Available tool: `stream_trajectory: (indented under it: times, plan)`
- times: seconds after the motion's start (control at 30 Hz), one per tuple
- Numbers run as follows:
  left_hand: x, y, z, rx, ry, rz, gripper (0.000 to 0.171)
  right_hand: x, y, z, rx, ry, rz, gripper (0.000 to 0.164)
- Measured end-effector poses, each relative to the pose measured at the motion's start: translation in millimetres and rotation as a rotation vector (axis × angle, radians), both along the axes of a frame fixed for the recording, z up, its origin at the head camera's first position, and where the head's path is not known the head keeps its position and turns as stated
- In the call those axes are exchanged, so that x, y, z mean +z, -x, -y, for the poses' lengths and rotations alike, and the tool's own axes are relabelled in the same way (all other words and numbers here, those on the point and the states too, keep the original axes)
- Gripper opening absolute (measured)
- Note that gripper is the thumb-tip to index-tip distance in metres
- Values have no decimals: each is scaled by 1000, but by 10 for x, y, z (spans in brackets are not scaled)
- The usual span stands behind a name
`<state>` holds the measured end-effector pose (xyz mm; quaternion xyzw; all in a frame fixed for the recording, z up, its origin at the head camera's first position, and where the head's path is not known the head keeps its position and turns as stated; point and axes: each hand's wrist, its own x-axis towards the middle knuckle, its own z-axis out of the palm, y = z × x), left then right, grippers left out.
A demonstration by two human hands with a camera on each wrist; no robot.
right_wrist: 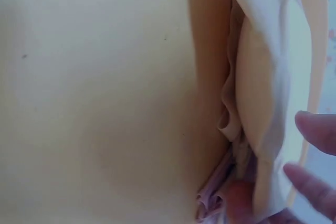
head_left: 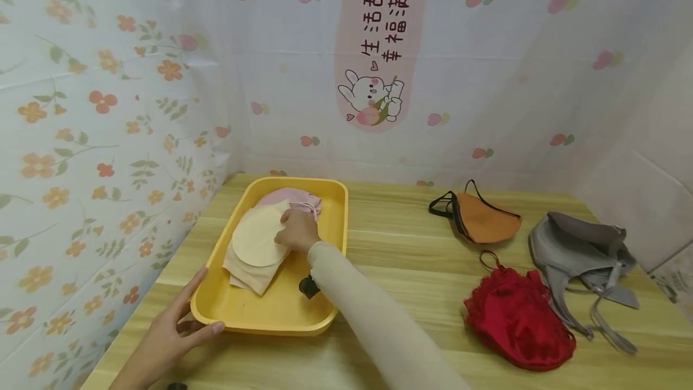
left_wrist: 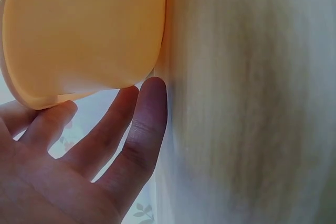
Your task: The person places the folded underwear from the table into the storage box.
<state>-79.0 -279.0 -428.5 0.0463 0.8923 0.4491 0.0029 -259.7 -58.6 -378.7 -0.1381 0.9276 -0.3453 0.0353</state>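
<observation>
A yellow tray (head_left: 338, 221) stands on the table at centre left. Spread fairly straight, the fingers and thumb of my left hand (head_left: 172, 331) touch its near-left corner from outside; the left wrist view shows fingertips against the tray wall (left_wrist: 89, 30). Inside lies a beige bra (head_left: 257, 236) with smooth rounded cups, and behind it a pale pink cloth piece (head_left: 289, 195) with thin straps. My right hand (head_left: 299, 230) reaches into the tray and pinches the beige bra's right edge. In the right wrist view, one fingertip sits behind the beige fabric (right_wrist: 262, 77), the others in front.
To the right on the wood-grain table (head_left: 395, 257) lie an orange bra (head_left: 487, 219) with black straps, a red lacy bra (head_left: 517, 318) and a grey bra (head_left: 582, 251) with long straps. Printed curtains (head_left: 281, 65) stand behind and at the left side.
</observation>
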Motion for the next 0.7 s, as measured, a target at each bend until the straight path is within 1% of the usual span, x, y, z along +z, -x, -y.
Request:
stream_trajectory:
  times: [0.03,0.1,0.17,0.2,0.3,0.37,0.43,0.53,0.63,0.7]
  plan:
    - [6,-4,2,1,-2,3,100,15,-2,-2,10,-28,-14,12]
    - [16,-1,-3,0,-9,11,99,53,4,-27,21,-60,-24,31]
    - [21,7,-12,-7,-13,19,99,100,18,-68,26,-78,-13,41]
    - [21,6,-14,-5,-10,22,99,123,23,-87,20,-85,-8,39]
    - [13,-6,-9,-4,-4,24,100,190,42,-136,9,-85,8,22]
    - [10,-13,-3,-1,-1,27,100,241,53,-166,-5,-76,15,20]
    - [12,-14,-3,2,2,30,100,295,66,-203,-18,-63,20,24]
    - [5,-2,-8,9,15,29,100,380,92,-278,-31,-46,18,35]
    - [-15,2,-12,19,29,22,99,476,126,-374,-18,-36,13,44]
    - [-25,-5,-11,24,35,30,98,552,141,-445,-11,-18,14,46]
